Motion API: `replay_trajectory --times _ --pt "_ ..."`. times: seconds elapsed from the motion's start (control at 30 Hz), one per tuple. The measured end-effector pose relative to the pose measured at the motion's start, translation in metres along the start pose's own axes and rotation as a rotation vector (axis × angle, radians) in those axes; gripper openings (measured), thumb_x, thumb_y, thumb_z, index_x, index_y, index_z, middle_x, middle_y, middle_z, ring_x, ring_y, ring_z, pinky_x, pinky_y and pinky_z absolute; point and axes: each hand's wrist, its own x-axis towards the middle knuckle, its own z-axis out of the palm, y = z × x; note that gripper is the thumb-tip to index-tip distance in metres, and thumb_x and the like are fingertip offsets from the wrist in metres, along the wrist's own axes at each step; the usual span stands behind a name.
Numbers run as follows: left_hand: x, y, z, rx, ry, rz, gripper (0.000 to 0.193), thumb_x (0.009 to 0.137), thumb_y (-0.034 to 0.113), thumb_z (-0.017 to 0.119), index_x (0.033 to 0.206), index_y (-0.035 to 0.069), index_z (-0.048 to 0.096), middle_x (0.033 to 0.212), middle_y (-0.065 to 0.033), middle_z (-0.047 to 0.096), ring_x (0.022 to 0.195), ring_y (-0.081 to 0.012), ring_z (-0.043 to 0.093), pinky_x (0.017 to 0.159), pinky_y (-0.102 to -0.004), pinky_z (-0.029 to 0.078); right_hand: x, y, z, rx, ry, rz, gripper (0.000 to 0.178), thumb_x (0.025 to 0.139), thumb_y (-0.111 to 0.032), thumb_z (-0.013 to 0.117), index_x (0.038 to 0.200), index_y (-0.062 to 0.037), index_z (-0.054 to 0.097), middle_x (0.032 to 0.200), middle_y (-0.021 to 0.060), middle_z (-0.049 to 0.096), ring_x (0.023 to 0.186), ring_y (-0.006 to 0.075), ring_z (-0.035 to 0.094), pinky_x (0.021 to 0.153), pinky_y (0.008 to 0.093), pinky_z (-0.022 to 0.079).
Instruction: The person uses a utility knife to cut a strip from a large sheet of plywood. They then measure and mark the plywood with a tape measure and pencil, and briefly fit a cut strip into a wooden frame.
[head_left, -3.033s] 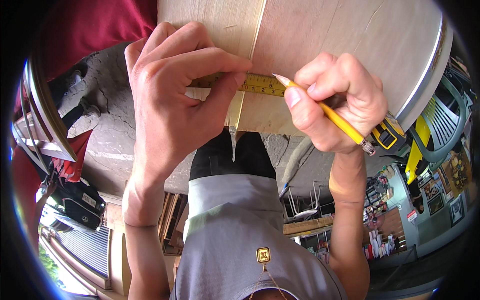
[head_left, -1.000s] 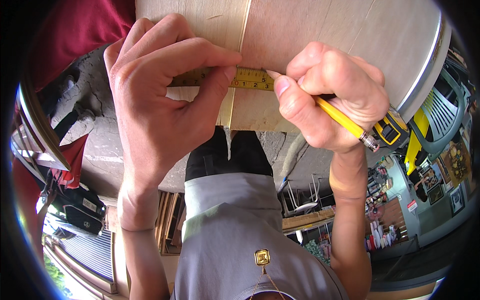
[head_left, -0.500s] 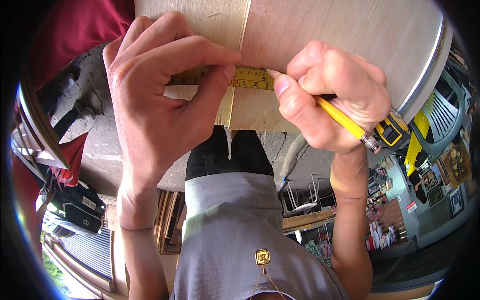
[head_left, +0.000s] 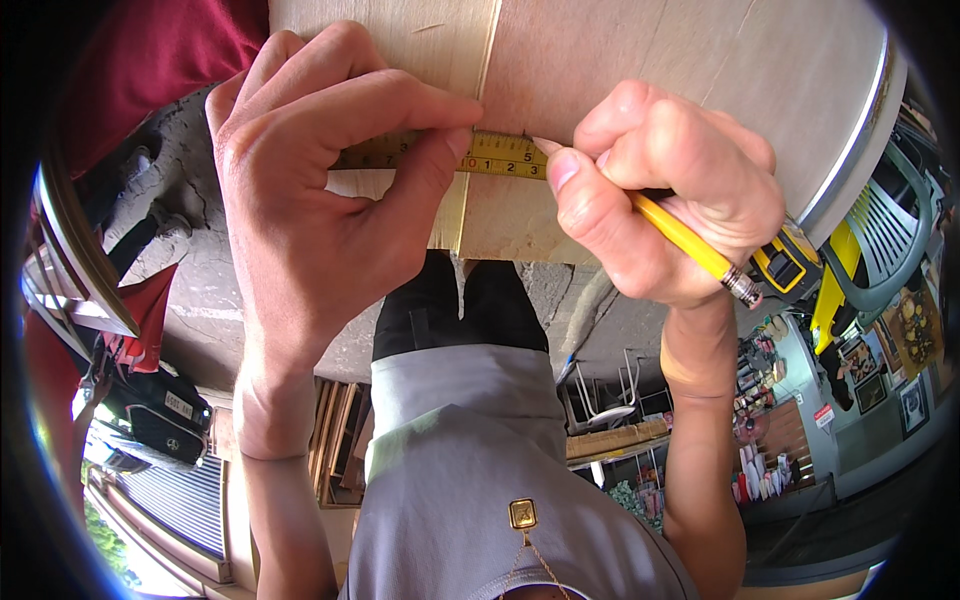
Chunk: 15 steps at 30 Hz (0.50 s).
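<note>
A yellow tape measure stretches across a pale wooden board. My left hand pinches the tape's blade between thumb and forefinger, near a seam in the wood. In my right hand is a yellow pencil, its sharpened tip touching or very close to the tape's upper edge and its eraser end toward me. The black and yellow tape case shows behind my right wrist; part of the blade is hidden under that hand.
Dark red cloth lies at the upper left. Beyond the board's curved, metal-like right edge stands a grey-green plastic chair with a yellow object beside it. Cracked concrete floor shows below the board.
</note>
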Motion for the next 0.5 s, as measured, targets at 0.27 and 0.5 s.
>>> replay_trajectory --times 0.27,0.5 --pt "-0.0008 0.0002 -0.0003 -0.005 -0.003 -0.01 0.017 0.066 -0.001 0.08 0.082 0.006 0.077 0.068 0.0011 0.049 0.067 -0.0122 0.047 0.063 -0.0281 0.036 -0.0004 0.0002 0.0019 -0.007 0.02 -0.01 0.024 0.076 0.013 0.069 0.071 -0.0019 0.051 0.063 0.0099 0.061 0.048 0.0112 0.05 0.047 0.0253 0.043" --pt "-0.0009 0.0 0.0004 -0.008 0.006 -0.009 0.018 0.066 -0.001 0.081 0.082 0.006 0.077 0.068 0.0013 0.049 0.067 -0.012 0.047 0.062 -0.028 0.036 0.0003 0.0007 0.0017 0.016 0.013 -0.008 0.024 0.076 0.014 0.068 0.07 -0.0015 0.051 0.062 0.0101 0.061 0.048 0.0108 0.05 0.048 0.025 0.044"
